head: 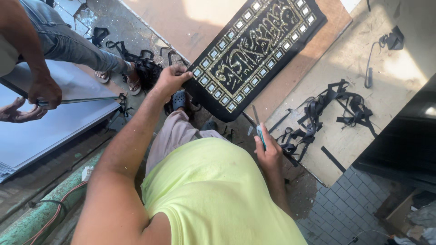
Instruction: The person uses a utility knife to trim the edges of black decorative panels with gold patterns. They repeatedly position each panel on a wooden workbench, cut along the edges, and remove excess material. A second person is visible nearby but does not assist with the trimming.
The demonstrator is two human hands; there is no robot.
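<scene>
The left hand (171, 80) has its fingers clamped on the near corner of a black panel with gold script and mirror tiles (254, 54), lying on a brown board (318, 50). The right hand (269, 152) grips a small cutting tool (261, 136) just below the panel's edge. Judging by the black trimmed strips (327, 113) strewn on the bench (390, 90), edge trimming looks largely underway. A co-worker's hand (44, 93) holds a rod (81, 100) nearby.

I wear a sleeveless lime-yellow shirt (218, 195) that fills the view at 6 o'clock. Both my arms are bare to the shoulder. Pale mauve trousers (175, 136) run toward 12 o'clock, ending in a dark holed clog (179, 99).
</scene>
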